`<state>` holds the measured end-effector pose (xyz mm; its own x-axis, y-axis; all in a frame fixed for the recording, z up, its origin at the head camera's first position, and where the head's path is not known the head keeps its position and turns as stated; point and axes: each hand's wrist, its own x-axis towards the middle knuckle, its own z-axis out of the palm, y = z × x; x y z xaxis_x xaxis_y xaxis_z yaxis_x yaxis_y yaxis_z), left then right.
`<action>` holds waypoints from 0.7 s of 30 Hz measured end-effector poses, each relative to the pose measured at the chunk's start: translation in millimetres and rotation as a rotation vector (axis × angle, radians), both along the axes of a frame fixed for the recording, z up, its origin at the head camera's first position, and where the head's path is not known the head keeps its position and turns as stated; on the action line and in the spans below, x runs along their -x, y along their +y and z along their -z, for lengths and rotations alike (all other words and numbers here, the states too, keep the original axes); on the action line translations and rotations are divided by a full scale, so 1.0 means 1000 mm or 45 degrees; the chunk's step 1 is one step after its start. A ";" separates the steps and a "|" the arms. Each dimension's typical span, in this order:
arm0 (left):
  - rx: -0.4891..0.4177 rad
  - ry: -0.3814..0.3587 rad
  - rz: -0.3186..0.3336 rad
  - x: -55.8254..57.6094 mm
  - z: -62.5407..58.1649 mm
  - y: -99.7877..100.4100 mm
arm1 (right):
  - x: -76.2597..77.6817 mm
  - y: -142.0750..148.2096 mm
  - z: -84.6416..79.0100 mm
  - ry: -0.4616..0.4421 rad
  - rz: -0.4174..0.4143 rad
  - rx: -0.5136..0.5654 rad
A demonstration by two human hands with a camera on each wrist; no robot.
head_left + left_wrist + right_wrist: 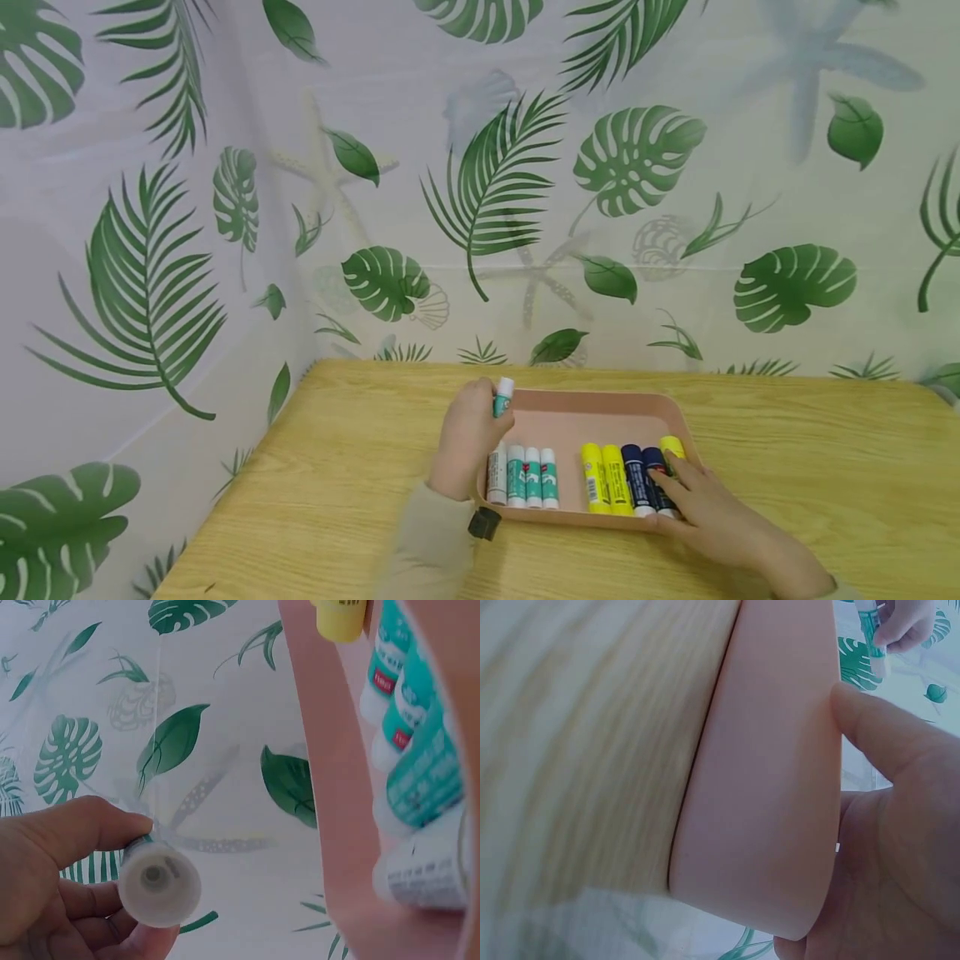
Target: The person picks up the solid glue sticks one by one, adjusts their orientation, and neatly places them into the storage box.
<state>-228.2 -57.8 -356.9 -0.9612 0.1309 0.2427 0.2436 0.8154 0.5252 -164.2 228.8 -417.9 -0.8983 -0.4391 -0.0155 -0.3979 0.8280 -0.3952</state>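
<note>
My left hand [468, 429] grips a teal glue stick with white ends [503, 398] over the tray's back left corner; its round white end [160, 885] faces the left wrist camera. Below it, several white-capped teal glue sticks [532, 477] lie in a row in the pink tray [570, 427], beside a paler stick [497, 473]. My right hand [712, 508] rests over the tray's right end with fingers extended. Its fingertips touch a navy glue stick [655, 462] and a yellow one [672, 446], partly hidden; its thumb [877, 727] lies at the tray rim.
Two yellow glue sticks [604, 479] and another navy one [637, 479] lie left of my right hand. The tray stands on a wood-grain table [360, 467]. Behind it hangs a leaf-printed sheet [525, 275]. A small black piece [484, 523] sits at my left wrist.
</note>
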 end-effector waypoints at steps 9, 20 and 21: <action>0.069 0.009 0.040 -0.002 0.010 0.033 | 0.001 0.001 0.001 -0.007 0.013 -0.004; 0.102 -0.079 0.102 -0.008 0.021 0.059 | 0.001 0.001 0.000 0.001 0.025 0.016; 0.098 -0.106 0.113 -0.009 0.023 0.061 | 0.000 0.001 0.001 -0.010 0.029 0.017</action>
<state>-219.4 3.7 -379.7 -0.9615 0.2312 0.1483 0.2745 0.8311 0.4837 -164.4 229.6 -418.4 -0.9079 -0.4189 -0.0170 -0.3760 0.8314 -0.4091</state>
